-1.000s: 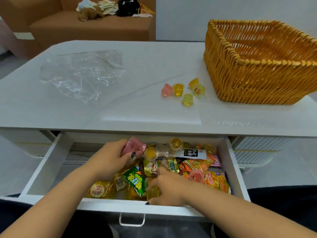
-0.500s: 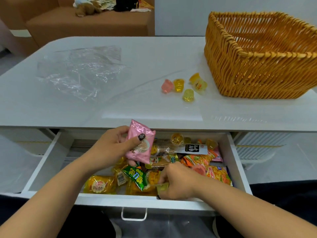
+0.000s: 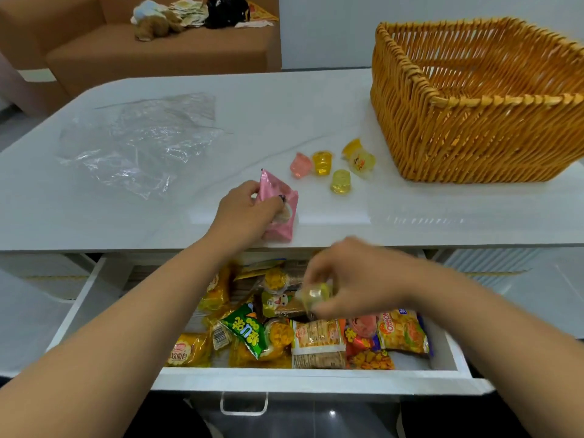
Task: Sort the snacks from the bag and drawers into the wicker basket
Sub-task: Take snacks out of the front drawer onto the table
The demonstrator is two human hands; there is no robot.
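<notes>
My left hand (image 3: 245, 211) grips a pink snack packet (image 3: 279, 210) just above the white table near its front edge. Over the open drawer (image 3: 303, 379), my right hand (image 3: 354, 279) pinches a small yellow jelly cup (image 3: 316, 294); it is blurred. The drawer holds several wrapped snacks, among them a green packet (image 3: 248, 331) and an orange packet (image 3: 403, 331). Several jelly cups (image 3: 331, 167) lie on the table left of the wicker basket (image 3: 474, 140), which stands at the back right.
A crumpled clear plastic bag (image 3: 139, 143) lies on the left of the table (image 3: 94, 210). A brown sofa (image 3: 158, 55) with a soft toy and clutter stands behind. The drawer handle (image 3: 244, 406) faces me below.
My left hand has lifted the pink packet out of the drawer and up over the table. My right hand has risen from the snacks holding a yellow jelly cup.
</notes>
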